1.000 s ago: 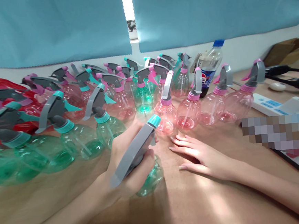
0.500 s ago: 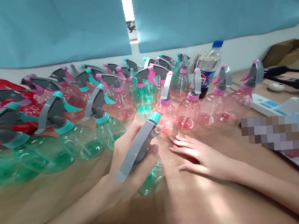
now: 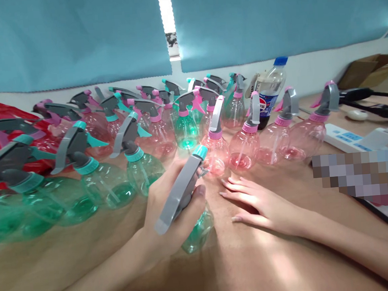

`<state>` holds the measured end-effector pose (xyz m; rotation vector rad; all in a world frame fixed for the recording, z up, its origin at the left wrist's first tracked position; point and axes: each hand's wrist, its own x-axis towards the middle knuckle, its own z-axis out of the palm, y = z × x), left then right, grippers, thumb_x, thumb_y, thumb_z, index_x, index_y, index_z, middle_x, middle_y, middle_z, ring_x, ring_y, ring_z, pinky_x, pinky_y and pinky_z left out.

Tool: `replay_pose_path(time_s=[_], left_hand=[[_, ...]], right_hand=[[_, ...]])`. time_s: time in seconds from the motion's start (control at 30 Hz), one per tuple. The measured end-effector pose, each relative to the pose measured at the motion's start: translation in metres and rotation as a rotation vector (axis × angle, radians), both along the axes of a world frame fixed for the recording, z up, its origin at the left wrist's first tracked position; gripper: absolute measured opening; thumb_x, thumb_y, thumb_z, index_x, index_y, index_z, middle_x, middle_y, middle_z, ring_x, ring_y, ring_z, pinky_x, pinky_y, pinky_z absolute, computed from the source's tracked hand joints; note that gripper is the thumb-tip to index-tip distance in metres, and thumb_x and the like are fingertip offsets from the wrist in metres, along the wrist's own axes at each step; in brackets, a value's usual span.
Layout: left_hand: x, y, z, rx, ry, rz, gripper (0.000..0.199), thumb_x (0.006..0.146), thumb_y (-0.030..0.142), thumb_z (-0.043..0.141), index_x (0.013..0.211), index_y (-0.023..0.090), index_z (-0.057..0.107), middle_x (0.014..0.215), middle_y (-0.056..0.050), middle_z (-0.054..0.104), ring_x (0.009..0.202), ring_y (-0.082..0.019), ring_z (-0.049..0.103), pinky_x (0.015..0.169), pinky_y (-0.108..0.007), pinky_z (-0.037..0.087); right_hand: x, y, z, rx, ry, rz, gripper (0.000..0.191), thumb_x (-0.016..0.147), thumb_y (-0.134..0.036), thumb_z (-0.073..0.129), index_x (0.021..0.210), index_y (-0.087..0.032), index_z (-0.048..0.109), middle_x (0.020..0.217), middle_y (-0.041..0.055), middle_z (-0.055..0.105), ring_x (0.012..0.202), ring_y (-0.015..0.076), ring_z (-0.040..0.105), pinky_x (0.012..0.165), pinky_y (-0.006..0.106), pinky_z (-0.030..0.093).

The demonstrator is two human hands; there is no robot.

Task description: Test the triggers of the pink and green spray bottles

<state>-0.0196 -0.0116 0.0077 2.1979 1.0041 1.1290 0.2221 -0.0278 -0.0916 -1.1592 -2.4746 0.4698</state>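
Left hand (image 3: 156, 207), its grip clasped around the upper part of a green spray bottle (image 3: 197, 237); body below the palm, long axis near upright, teal nozzle (image 3: 200, 152) directed forward. Right hand (image 3: 266, 205), open on the counter (image 3: 244, 267), lies farther off, rightward. Pink spray bottles (image 3: 216, 155) stand beyond.

indoor spot, reads as an office-type desk or small workroom; can't pin down which. wood-toned surface (image 3: 250, 262) runs up to a white wall (image 3: 309, 69) with blue sheeting (image 3: 71, 38) above, bright light in the gap (image 3: 166, 8). power strip (image 3: 343, 137) with a white plug-in block (image 3: 381, 137) at right, open cardboard box (image 3: 366, 71) behind, cola bottle (image 3: 269, 94) among the clutter: desk-like. rows of green and pink spray bottles (image 3: 240, 148) plus red plastic (image 3: 3, 133) at left look more like a workroom. no stove, sink or shop shelving in view.
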Motion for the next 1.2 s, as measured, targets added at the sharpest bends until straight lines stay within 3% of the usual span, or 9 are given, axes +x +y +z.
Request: replay_pose_path(time_s=[0.1,0.33,0.4,0.53,0.73,0.93,1.07,1.2], left_hand=[[0.001,-0.001,0.000,-0.003,-0.011,-0.001,0.006,0.087,0.021,0.047,0.092,0.021,0.050,0.067,0.005,0.050,0.053,-0.011,0.044,0.055,-0.027,0.040],[0.005,-0.001,-0.009,-0.038,-0.083,0.089,0.021,0.086,0.022,0.051,0.107,0.022,0.052,0.077,0.003,0.056,0.058,-0.012,0.050,0.062,-0.030,0.046],[0.006,0.000,-0.011,-0.057,-0.115,0.074,0.026,0.085,0.020,0.052,0.110,0.022,0.052,0.086,0.001,0.061,0.067,-0.015,0.057,0.068,-0.033,0.050],[0.008,0.001,-0.014,-0.074,-0.172,0.031,0.031,0.084,0.017,0.053,0.114,0.022,0.052,0.108,-0.005,0.063,0.095,-0.021,0.065,0.076,-0.035,0.054],[0.016,0.003,-0.017,-0.023,-0.192,0.050,0.028,0.083,0.019,0.057,0.111,0.021,0.051,0.113,-0.005,0.061,0.099,-0.021,0.065,0.081,-0.035,0.052],[0.023,0.006,-0.014,-0.039,-0.130,0.109,0.028,0.083,0.026,0.059,0.107,0.020,0.045,0.099,-0.005,0.058,0.095,-0.023,0.062,0.083,-0.041,0.050],[0.020,0.004,-0.007,-0.055,-0.034,0.131,0.038,0.083,0.036,0.061,0.114,0.019,0.046,0.103,-0.006,0.054,0.097,-0.024,0.059,0.086,-0.044,0.050],[0.005,-0.003,-0.011,-0.091,0.004,0.086,0.065,0.082,0.046,0.061,0.136,0.020,0.034,0.122,-0.011,0.046,0.105,-0.025,0.057,0.091,-0.046,0.050]], right_hand=[[0.000,-0.002,-0.002,0.030,-0.001,-0.019,0.057,0.092,-0.051,0.053,0.140,-0.020,0.050,0.147,0.0148,0.046,0.138,0.0338,0.037,0.111,0.056,0.034],[-0.003,-0.005,0.000,0.040,0.069,-0.024,0.055,0.093,-0.046,0.054,0.140,-0.020,0.046,0.142,0.0147,0.052,0.131,0.0302,0.048,0.106,0.049,0.043],[-0.004,-0.006,0.000,0.034,0.113,-0.034,0.057,0.092,-0.043,0.056,0.142,-0.020,0.042,0.141,0.0148,0.052,0.130,0.0308,0.049,0.105,0.049,0.044],[-0.007,-0.008,-0.001,-0.053,0.279,-0.061,0.060,0.092,-0.038,0.059,0.144,-0.021,0.036,0.135,0.0146,0.057,0.122,0.0292,0.057,0.101,0.047,0.049],[-0.022,-0.024,0.013,-0.197,0.567,-0.060,0.056,0.089,-0.039,0.064,0.138,-0.025,0.042,0.136,0.0122,0.054,0.122,0.0270,0.056,0.096,0.044,0.053],[-0.052,-0.032,0.035,0.047,0.501,-0.060,0.079,0.079,-0.044,0.073,0.144,-0.028,0.030,0.142,0.0128,0.046,0.130,0.0326,0.046,0.103,0.055,0.044],[-0.070,-0.025,0.044,0.117,0.505,-0.080,0.069,0.080,-0.042,0.073,0.135,-0.024,0.036,0.136,0.0151,0.050,0.127,0.0330,0.049,0.102,0.055,0.044],[-0.081,-0.022,0.045,0.130,0.503,-0.135,0.062,0.080,-0.042,0.073,0.128,-0.023,0.039,0.130,0.0140,0.054,0.122,0.0317,0.052,0.099,0.053,0.046]])
